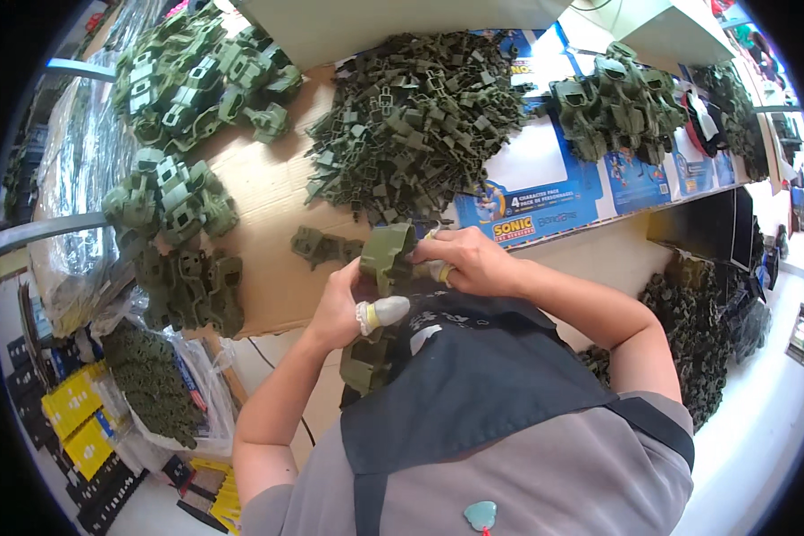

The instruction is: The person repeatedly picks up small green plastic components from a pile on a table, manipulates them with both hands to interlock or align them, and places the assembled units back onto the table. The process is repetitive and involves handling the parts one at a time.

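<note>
While your left hand (335,308) grips the green part (386,255), near six o'clock from the small-parts pile (429,125), brace it squarely; guide your right hand (478,261) gently at its three-o'clock edge, where I cannot tell its grip.

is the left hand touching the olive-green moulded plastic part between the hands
Touching. The head view shows the left hand clasping the olive-green moulded plastic part, its white-capped thumb lying across it.

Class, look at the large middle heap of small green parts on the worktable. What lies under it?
Beside the heap, brown cardboard shows on the left, blue-and-white printed card on the right. Whatever lies under its middle is covered.
</note>
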`<state>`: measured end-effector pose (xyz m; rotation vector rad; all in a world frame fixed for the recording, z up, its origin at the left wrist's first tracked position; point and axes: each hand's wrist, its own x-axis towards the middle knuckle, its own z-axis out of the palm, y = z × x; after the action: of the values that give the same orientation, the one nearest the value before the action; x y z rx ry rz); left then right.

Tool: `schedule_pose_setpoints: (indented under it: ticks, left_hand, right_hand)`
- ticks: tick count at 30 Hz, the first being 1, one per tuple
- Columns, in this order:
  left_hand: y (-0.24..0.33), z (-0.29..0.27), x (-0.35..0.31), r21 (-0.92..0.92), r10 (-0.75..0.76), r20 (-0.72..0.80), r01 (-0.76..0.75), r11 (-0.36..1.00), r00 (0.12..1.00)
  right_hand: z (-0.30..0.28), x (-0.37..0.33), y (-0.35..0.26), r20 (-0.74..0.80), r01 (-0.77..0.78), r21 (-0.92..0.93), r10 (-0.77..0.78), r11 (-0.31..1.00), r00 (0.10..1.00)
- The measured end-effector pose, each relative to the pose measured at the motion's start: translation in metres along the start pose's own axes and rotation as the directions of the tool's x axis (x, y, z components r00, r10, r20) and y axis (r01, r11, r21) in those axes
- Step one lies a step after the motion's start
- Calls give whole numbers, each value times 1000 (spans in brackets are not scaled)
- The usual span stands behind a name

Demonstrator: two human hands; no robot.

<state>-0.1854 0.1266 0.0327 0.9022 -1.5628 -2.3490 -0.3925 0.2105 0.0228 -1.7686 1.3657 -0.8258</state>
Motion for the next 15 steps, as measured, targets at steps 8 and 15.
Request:
schedule_pose_setpoints:
  ticks: [8,15]
  left_hand:
    - [-15,-19,9,91,-159,-64,165,982,985]
    - [-25,-35,7,-444,-151,-221,39,895,964]
  right_hand:
    - [4,-1,18,227,-288,224,238,931,944]
    - [23,-42,176,-654,-666,-19,495,746,572]
